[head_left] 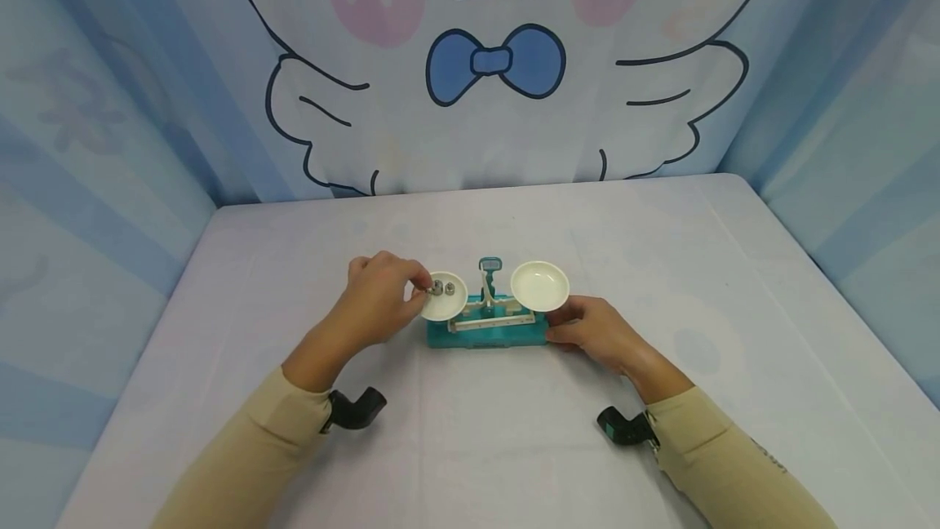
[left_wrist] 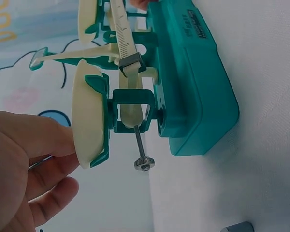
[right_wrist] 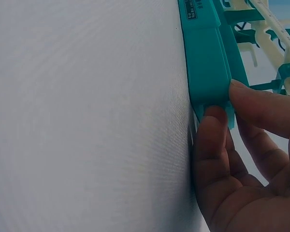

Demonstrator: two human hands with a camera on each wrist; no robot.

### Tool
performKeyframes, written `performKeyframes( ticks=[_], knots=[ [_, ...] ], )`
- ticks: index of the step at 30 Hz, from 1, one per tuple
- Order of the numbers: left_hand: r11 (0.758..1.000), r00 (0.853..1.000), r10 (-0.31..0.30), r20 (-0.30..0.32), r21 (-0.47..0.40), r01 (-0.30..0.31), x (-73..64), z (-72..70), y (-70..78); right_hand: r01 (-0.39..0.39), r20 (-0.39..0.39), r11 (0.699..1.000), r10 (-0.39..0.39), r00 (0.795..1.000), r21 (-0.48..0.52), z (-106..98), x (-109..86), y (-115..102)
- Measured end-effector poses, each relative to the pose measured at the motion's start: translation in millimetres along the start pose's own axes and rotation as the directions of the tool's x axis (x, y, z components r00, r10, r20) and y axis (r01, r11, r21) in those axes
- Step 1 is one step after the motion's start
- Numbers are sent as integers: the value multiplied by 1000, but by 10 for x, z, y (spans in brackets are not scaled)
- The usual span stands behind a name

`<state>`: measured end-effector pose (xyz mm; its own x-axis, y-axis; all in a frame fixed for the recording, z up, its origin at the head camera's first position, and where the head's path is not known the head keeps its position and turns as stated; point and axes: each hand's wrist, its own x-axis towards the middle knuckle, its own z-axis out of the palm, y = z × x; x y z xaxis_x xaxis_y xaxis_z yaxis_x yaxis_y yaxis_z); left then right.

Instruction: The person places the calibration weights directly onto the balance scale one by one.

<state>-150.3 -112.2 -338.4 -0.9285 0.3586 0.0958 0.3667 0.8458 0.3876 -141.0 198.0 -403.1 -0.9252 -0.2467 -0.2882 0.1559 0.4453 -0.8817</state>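
A small balance scale with a teal base [head_left: 488, 337] stands on the table, its pointer upright in the middle. In the head view, two small metal weights [head_left: 450, 289] sit in the cream left pan [head_left: 457, 307]. My left hand [head_left: 378, 292] reaches over that pan's left rim, thumb and index finger pinching a small grey metal weight beside them. The pan's wall hides these fingertips in the left wrist view. The right pan [head_left: 539, 286] holds nothing. My right hand [right_wrist: 251, 164] grips the right end of the base, thumb on its upper edge, a fingertip at the end face.
A white cloth covers the table [head_left: 514, 447]. Behind it hangs a curtain [head_left: 492, 137] with a cartoon print, and more curtain closes off both sides. On the scale's beam are a ruled bar [left_wrist: 123, 29] and a metal adjusting screw [left_wrist: 144, 163] at the left end.
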Motion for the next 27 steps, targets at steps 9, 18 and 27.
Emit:
performKeyframes(
  ticks=[9,18,27],
  knots=[
    [1000,1000,-15,-2,1,15,-41,-71,-4,-4,1,1000,4,1000,2,8,-6,-5],
    [999,999,-33,-7,-15,33,-125,-141,-119,-5,2,1000,5,1000,10,8,-2,-7],
    [988,985,-149,84,-22,151,-245,-128,-367,-8,-1,1000,8,1000,8,5,-2,-5]
  ],
)
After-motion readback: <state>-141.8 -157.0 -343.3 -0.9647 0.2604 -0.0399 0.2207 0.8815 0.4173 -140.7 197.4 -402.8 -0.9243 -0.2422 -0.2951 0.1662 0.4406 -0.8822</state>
